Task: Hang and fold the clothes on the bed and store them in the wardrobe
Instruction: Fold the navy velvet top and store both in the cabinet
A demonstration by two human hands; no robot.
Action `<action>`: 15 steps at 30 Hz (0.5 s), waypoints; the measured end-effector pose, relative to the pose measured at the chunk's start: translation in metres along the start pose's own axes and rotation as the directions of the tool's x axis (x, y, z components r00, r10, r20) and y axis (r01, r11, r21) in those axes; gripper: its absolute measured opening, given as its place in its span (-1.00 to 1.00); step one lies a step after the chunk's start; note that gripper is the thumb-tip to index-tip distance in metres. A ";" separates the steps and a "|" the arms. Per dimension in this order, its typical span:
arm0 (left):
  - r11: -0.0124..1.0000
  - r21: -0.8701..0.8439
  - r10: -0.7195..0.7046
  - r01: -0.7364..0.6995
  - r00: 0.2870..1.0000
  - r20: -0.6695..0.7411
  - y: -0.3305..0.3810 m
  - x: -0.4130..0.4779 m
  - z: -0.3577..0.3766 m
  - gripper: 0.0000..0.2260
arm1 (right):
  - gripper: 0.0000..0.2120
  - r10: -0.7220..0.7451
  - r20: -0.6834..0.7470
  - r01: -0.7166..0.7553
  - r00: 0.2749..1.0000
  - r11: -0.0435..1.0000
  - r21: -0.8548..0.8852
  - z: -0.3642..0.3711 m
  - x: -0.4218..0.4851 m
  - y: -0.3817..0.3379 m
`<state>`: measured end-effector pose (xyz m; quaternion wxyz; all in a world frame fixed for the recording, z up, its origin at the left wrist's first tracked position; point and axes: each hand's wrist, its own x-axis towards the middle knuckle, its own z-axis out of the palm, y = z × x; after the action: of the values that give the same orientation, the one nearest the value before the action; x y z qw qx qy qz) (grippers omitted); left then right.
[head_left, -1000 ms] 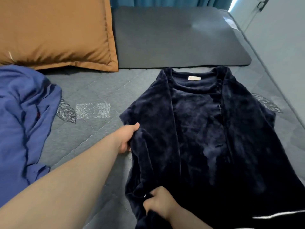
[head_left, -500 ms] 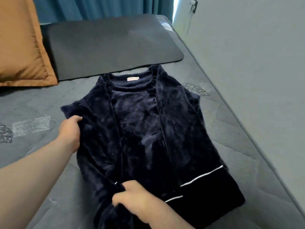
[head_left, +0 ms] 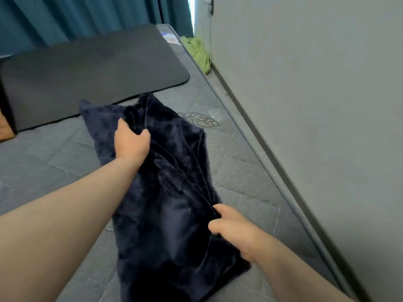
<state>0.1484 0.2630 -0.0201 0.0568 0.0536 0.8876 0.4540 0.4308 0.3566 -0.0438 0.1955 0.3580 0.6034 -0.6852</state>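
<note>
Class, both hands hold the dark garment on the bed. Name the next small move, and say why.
Probably lower it flat and smooth it: the left hand and right hand grip the garment, which lies narrow but rumpled on the bed.

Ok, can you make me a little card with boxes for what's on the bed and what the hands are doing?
bed: grey quilted cover
clothing: navy fleece garment, gathered into a long shape on the bed
left hand: grips the garment's far part
right hand: pinches its near right edge
also on bed: black mat at the far end
beside bed: green cloth by the wall
behind: teal curtain
</note>
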 end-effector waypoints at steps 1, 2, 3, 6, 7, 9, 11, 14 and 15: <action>1.000 -0.021 0.014 -0.012 0.993 0.116 -0.001 -0.007 0.018 -0.38 | -0.59 0.002 -0.020 -0.002 1.000 1.000 0.007 -0.010 0.003 0.011; 1.000 -0.011 0.010 -0.008 0.970 0.244 -0.008 -0.017 0.034 -0.34 | -0.58 0.008 -0.046 -0.008 0.999 1.000 0.010 -0.016 0.005 0.025; 0.997 0.080 -0.007 -0.023 0.932 0.363 -0.020 -0.029 0.049 -0.31 | -0.58 0.011 -0.072 -0.010 0.997 1.000 0.009 -0.018 0.008 0.038; 0.831 0.488 0.032 -0.268 0.898 0.439 -0.057 -0.070 0.069 -0.34 | -0.51 0.010 -0.129 -0.006 0.992 0.999 0.037 -0.013 0.018 0.069; 0.818 0.496 0.080 -0.292 0.911 0.404 -0.062 -0.085 0.070 -0.37 | -0.48 0.023 -0.162 -0.015 0.987 0.999 0.048 -0.012 0.022 0.074; 0.884 0.393 0.118 -0.253 0.934 0.337 -0.065 -0.117 0.062 -0.42 | -0.48 0.028 -0.219 -0.023 0.975 0.999 0.025 -0.011 0.026 0.074; 0.903 0.330 0.165 -0.274 0.932 0.322 -0.072 -0.162 0.045 -0.42 | -0.54 0.018 -0.247 -0.025 0.969 0.999 -0.026 -0.010 0.026 0.073; 0.867 0.408 0.136 -0.287 0.923 0.359 -0.098 -0.250 0.016 -0.31 | -0.67 0.002 -0.230 -0.006 0.973 1.000 -0.015 -0.012 0.011 0.069; 0.868 0.445 0.054 -0.219 0.934 0.354 -0.111 -0.274 0.010 -0.24 | -0.66 0.001 -0.212 -0.007 0.977 1.000 -0.028 -0.011 0.006 0.069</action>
<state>0.4158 0.1667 -0.1017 0.1568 0.2044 0.9434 0.2087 0.4778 0.3548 -0.0954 0.1363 0.4275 0.6298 -0.6340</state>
